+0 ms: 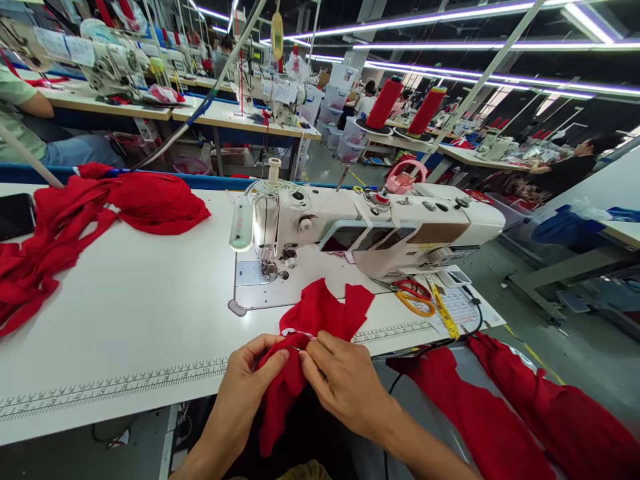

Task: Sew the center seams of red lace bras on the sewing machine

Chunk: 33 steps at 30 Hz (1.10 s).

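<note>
A piece of red fabric (320, 310) hangs over the front edge of the sewing table, with a small white strip showing in its fold. My left hand (245, 373) is closed on its left side, thumb and forefinger pinching the cloth. On the right, my right hand (340, 377) is closed at the same fold. A thin, pale, pointed object seems to lie at its fingertips, too small to name surely. Just beyond the cloth stands a white sewing machine (310, 213), its needle area lit.
A heap of red fabric (155, 203) lies at the table's left beside a black phone (16, 217). Orange-handled scissors (417, 305) and a yellow tape measure (444, 310) lie at the right. More red pieces (480, 413) rest on a grey surface at lower right.
</note>
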Available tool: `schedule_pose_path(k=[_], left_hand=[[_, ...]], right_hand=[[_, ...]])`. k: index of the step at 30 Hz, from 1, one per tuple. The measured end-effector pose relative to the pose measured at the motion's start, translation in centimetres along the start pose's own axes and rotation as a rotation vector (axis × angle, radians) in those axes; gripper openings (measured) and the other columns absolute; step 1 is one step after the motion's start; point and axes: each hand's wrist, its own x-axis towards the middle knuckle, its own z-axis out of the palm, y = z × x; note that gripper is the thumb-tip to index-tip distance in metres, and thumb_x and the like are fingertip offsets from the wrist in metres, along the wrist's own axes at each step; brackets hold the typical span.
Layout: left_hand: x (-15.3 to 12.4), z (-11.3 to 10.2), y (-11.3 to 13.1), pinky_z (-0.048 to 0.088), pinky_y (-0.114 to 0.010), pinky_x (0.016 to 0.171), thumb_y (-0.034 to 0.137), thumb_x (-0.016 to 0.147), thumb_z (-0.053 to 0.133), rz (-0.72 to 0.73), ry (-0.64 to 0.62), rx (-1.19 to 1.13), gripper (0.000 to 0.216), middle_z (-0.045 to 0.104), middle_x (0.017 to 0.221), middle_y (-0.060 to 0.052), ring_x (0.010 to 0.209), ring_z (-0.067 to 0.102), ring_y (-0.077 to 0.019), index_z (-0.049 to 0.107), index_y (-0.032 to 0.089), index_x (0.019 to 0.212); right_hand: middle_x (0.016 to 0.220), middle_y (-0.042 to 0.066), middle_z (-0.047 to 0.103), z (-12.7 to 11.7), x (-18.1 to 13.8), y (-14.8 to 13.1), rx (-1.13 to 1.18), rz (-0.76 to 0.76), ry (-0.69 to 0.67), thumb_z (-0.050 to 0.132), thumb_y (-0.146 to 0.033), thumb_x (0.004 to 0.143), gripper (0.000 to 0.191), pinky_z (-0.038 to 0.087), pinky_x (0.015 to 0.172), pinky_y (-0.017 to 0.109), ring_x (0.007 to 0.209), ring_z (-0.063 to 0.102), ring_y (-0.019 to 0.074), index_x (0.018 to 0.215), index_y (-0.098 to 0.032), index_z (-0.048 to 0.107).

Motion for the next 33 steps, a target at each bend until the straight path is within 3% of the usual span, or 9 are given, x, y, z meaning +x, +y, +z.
schedule_pose_path(k=[26,29,33], left_hand=[[-0.2,0.0,-0.3,0.047,-0.019,0.063,0.042,0.079,0.078,-0.009,-0.013,0.009,0.032,0.070,0.080,0.000,0.066,0.057,-0.0100,0.071,0.019,0.100],[-0.1,0.2,-0.2,0.047,-0.019,0.062,0.045,0.076,0.080,-0.011,0.007,0.036,0.035,0.070,0.078,0.000,0.065,0.057,-0.0106,0.072,0.019,0.097],[0.0,0.5,-0.2,0.046,-0.020,0.059,0.048,0.071,0.080,-0.009,0.038,0.162,0.036,0.069,0.072,-0.001,0.061,0.056,-0.0114,0.071,0.017,0.086]], right_hand=[[0.069,-0.001,0.050,0.2,0.0,0.0,0.171,0.099,-0.031,0.039,-0.023,0.102,0.030,0.026,0.056,0.029,0.057,0.043,0.0109,0.074,-0.020,0.050],[0.069,-0.002,0.049,0.1,0.2,0.0,0.285,0.143,-0.041,0.039,-0.024,0.102,0.030,0.026,0.056,0.028,0.058,0.042,0.0106,0.073,-0.020,0.048],[0.062,-0.004,0.044,-0.2,0.8,0.5,0.694,0.259,-0.069,0.034,-0.028,0.104,0.037,0.030,0.054,0.025,0.056,0.041,0.0103,0.069,-0.021,0.043]])
